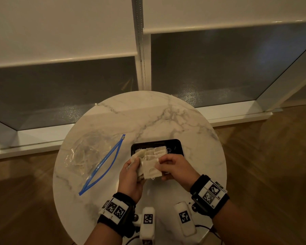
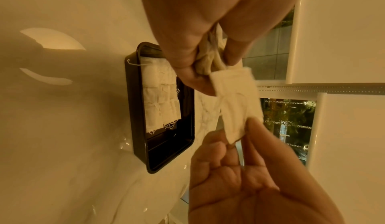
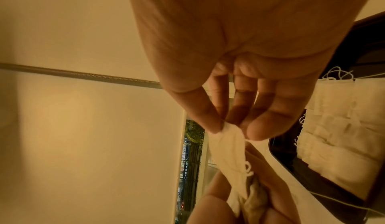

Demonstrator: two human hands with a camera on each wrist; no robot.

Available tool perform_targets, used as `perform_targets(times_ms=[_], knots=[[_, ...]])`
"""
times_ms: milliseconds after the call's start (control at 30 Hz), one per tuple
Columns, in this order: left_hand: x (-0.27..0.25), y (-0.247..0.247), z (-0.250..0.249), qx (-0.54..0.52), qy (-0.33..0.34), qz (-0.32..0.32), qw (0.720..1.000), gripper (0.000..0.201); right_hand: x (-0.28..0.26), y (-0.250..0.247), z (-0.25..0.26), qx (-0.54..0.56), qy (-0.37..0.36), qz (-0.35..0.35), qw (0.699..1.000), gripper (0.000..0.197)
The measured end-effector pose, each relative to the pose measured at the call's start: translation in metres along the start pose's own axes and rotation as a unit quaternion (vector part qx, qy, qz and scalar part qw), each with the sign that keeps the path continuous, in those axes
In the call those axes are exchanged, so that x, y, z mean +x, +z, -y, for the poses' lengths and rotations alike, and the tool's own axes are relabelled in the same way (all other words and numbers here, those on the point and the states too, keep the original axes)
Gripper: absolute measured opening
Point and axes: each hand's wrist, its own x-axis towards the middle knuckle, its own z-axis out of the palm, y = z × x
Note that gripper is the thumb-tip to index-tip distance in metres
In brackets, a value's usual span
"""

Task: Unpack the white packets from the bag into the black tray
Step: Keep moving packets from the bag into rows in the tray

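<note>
Round marble table point(image 1: 166, 117) by dim, perhaps frosted windows point(image 1: 210, 68); both hands' fingers point(image 3: 210, 117) pinch packets point(image 1: 151, 169).

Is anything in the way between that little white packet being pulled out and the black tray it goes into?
Nothing visible blocks it. The right hand pinches one white packet just in front of the black tray, while the left hand grips the remaining bunch. Packets already cover part of the tray, but bare floor remains.
</note>
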Motion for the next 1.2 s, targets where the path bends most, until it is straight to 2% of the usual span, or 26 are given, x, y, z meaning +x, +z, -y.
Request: perform_targets(times_ms=[233,367,500,600,700,767,867,933,967,1067,1200], knots=[[0.002,0.000,-0.004,-0.058,-0.020,-0.017,0.998,0.019,0.005,-0.008,0.008,0.138,0.055,0.009,0.989,0.006],[0.005,-0.003,-0.007,-0.082,-0.036,-0.024,0.996,0.018,0.015,-0.017,0.007,0.146,0.053,-0.062,0.986,0.007],[0.005,-0.008,-0.010,-0.093,-0.041,-0.024,0.995,0.020,0.030,-0.035,0.000,0.120,0.041,-0.128,0.984,0.023],[0.007,-0.012,-0.009,-0.094,-0.039,-0.029,0.994,0.027,0.041,-0.049,-0.005,0.012,0.007,-0.151,0.988,0.042],[0.008,-0.016,-0.008,-0.096,-0.037,-0.037,0.994,0.029,0.051,-0.059,-0.002,-0.113,-0.012,-0.155,0.981,0.047],[0.007,-0.016,-0.008,-0.096,-0.035,-0.036,0.994,0.026,0.060,-0.066,0.001,-0.245,-0.018,-0.155,0.957,0.045],[0.007,-0.018,-0.006,-0.090,-0.034,-0.035,0.995,0.020,0.075,-0.075,0.004,-0.439,-0.016,-0.140,0.887,0.020],[0.007,-0.018,-0.005,-0.088,-0.034,-0.037,0.995,0.022,0.080,-0.079,0.002,-0.472,-0.003,-0.135,0.871,0.004],[0.007,-0.018,-0.005,-0.088,-0.035,-0.037,0.995,0.022,0.083,-0.079,0.002,-0.470,0.001,-0.135,0.872,0.004],[0.007,-0.019,-0.004,-0.089,-0.036,-0.041,0.994,0.022,0.091,-0.080,-0.001,-0.464,0.012,-0.127,0.877,0.021],[0.008,-0.023,-0.002,-0.086,-0.035,-0.045,0.995,0.024,0.103,-0.074,0.003,-0.530,0.031,-0.075,0.844,0.009]])
